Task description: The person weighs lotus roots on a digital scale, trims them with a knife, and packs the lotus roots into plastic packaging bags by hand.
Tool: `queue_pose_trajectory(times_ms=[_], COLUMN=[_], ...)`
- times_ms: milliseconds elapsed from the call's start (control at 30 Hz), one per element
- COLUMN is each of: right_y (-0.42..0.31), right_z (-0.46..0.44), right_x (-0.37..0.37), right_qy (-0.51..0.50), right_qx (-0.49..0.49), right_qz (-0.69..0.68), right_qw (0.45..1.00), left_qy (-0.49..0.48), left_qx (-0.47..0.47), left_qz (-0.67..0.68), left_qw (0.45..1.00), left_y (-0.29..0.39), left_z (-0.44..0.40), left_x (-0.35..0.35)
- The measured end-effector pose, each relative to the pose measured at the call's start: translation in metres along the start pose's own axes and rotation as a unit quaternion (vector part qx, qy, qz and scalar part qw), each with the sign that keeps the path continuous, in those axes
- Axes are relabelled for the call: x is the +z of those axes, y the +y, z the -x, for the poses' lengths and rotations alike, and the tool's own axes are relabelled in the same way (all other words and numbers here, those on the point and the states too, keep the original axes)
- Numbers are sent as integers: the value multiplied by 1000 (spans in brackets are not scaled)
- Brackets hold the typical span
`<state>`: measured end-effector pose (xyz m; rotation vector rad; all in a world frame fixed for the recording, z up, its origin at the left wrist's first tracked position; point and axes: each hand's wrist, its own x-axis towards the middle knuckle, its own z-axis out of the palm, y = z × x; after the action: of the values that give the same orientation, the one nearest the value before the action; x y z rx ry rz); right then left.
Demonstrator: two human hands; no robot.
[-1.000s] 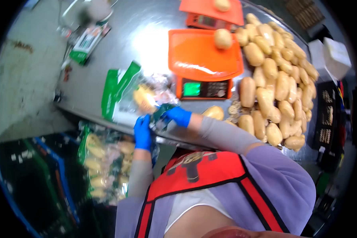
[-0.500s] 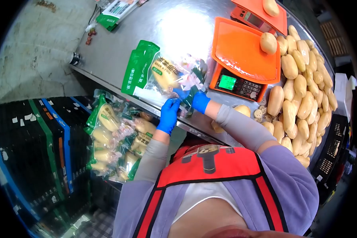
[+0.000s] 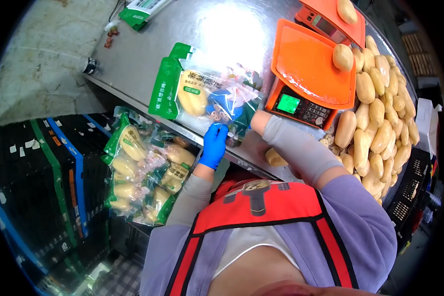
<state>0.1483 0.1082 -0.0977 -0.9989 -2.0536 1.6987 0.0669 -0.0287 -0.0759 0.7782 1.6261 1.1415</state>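
A printed clear-and-green plastic bag (image 3: 165,93) lies on the metal table, with a pale lotus root (image 3: 192,98) showing inside it. My left hand (image 3: 214,143), in a blue glove, pinches the bag's near edge. My right hand (image 3: 227,101), also blue-gloved, reaches into the bag's mouth from the right and shows through the clear film. Its fingers are bent around lotus root pieces with holed cut ends (image 3: 218,116). Film and glare partly hide those fingers.
Right of the bag stands an orange scale (image 3: 311,64) with a lit green display; another scale (image 3: 330,22) is behind it. Lotus roots (image 3: 375,113) are heaped at the right. Filled bags (image 3: 148,172) are piled below the table edge, beside dark crates (image 3: 34,187).
My right hand has moved left and deeper into the bag. The lotus root has shifted left inside it. My left hand stays at the bag's edge, slightly farther right.
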Motion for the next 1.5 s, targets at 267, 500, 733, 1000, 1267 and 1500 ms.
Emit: queue_pose_trajectory(times_ms=[267,500,733,1000,1267,1500], right_y=[-8,-8,-23,-11,-18,61], right_z=[-1,4,17,108,286,441], right_x=[6,1,-8,-15,-97,-186], right_qy=[6,8,15,67,329,732], right_qx=[-41,-61,-130,-98,-43,49], right_qz=[78,110,194,259,-6,77], right_qw=[996,992,972,959,943,675], left_qy=[17,37,76,38,-3,-58], left_qx=[69,92,12,135,-21,-151], left_qz=[-81,-97,21,-126,5,129], left_qw=[994,990,997,982,1000,978], left_y=[-9,-1,-42,-17,7,21], left_z=[-1,2,-14,-12,-19,-19], left_x=[-4,1,-20,-13,-19,-25])
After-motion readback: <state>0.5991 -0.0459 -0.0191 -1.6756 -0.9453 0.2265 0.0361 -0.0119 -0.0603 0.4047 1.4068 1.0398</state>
